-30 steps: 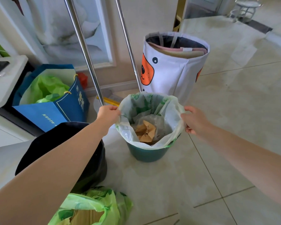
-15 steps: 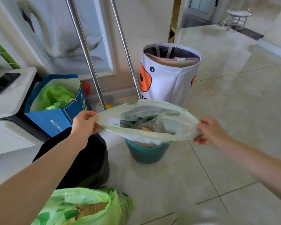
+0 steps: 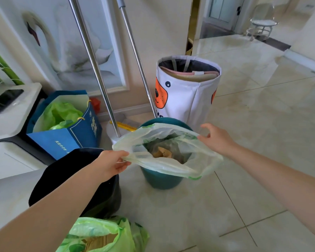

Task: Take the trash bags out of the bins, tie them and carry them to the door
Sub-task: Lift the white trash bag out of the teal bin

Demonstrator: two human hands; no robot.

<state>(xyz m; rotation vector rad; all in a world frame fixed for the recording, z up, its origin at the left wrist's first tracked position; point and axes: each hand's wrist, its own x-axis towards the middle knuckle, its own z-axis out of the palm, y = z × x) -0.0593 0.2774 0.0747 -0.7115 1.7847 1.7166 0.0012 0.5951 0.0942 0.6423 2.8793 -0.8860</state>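
Observation:
A pale green-and-white trash bag (image 3: 164, 166) with brown paper scraps inside is lifted partly out of the small teal bin (image 3: 160, 180) on the floor. My left hand (image 3: 111, 164) pinches the bag's left rim. My right hand (image 3: 216, 139) is at the bag's right rim with fingers spread, no longer gripping it; that side of the bag sags. A black bin (image 3: 102, 195) stands under my left forearm. Another filled green trash bag (image 3: 100, 235) lies on the floor at the bottom.
A white laundry hamper (image 3: 187, 99) with an orange face stands behind the teal bin. Two metal poles (image 3: 93, 57) lean at the wall. A blue paper bag (image 3: 65, 131) with green plastic sits left, beside a white appliance (image 3: 13, 113). Tiled floor extends right toward a doorway.
The bag's rim was peeled off the teal bin and lifted. My right hand has let go of its side and opened; my left hand still holds the rim.

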